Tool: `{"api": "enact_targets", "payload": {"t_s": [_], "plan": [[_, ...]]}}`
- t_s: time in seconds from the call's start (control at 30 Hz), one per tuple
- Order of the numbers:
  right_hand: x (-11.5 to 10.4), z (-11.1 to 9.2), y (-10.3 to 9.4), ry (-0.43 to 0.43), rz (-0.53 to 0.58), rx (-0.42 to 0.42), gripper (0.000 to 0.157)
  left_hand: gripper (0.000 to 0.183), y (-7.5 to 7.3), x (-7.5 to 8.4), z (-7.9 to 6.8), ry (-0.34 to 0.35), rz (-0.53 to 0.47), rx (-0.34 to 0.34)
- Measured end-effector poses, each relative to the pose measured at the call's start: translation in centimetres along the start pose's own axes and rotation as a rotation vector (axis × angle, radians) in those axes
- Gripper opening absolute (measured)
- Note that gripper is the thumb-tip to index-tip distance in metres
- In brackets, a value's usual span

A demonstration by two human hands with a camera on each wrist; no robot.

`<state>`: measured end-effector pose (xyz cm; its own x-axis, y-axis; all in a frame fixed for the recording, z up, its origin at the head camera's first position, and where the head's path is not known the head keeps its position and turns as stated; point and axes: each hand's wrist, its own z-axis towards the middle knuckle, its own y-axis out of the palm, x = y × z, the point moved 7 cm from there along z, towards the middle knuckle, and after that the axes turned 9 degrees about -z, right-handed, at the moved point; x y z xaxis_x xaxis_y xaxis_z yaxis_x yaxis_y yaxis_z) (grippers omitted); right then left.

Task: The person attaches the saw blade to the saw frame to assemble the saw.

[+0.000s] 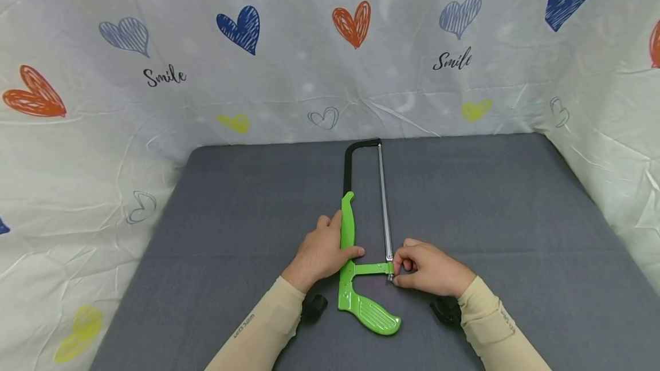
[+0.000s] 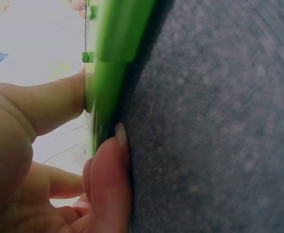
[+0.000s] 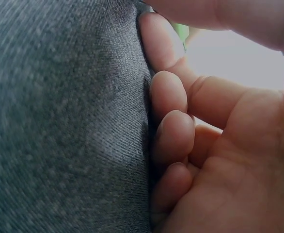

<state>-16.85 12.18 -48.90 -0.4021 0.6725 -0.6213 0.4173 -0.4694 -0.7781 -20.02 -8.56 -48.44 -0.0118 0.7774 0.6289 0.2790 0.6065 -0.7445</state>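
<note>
A hacksaw (image 1: 348, 227) with a green body, a green handle (image 1: 375, 315) and a black front bow (image 1: 348, 168) lies flat on the grey cloth. Its silver blade bar (image 1: 384, 205) runs along the right side. My left hand (image 1: 318, 253) holds the green body, the thumb across the top and the fingers at its left edge. In the left wrist view the green body (image 2: 114, 77) sits between thumb and fingertips. At the bar's near end my right hand (image 1: 435, 269) pinches the small metal fitting (image 1: 390, 278) with thumb and index finger; the fingertips mostly hide it.
The grey cloth (image 1: 490, 205) covers the table on both sides of the saw. A white curtain (image 1: 289, 85) printed with hearts hangs behind the table's far edge and along its sides. Dark straps (image 1: 313, 308) show under both wrists.
</note>
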Motion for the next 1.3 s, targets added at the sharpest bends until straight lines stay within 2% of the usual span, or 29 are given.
{"api": "enact_targets", "payload": {"t_s": [0.63, 0.93, 1.3], "plan": [[-0.01, -0.20, -0.14, 0.012, 0.005, -0.006, 0.014, 0.103, 0.05, -0.04, 0.07, -0.001, 0.000, 0.003], [0.06, -0.09, -0.03, 0.032, -0.003, 0.012, 0.033, 0.103, 0.04, 0.02, 0.11, 0.000, 0.004, 0.006], [-0.04, -0.08, 0.04, -0.004, 0.004, 0.005, 0.026, 0.103, 0.03, -0.07, -0.05, -0.011, 0.013, 0.006]]}}
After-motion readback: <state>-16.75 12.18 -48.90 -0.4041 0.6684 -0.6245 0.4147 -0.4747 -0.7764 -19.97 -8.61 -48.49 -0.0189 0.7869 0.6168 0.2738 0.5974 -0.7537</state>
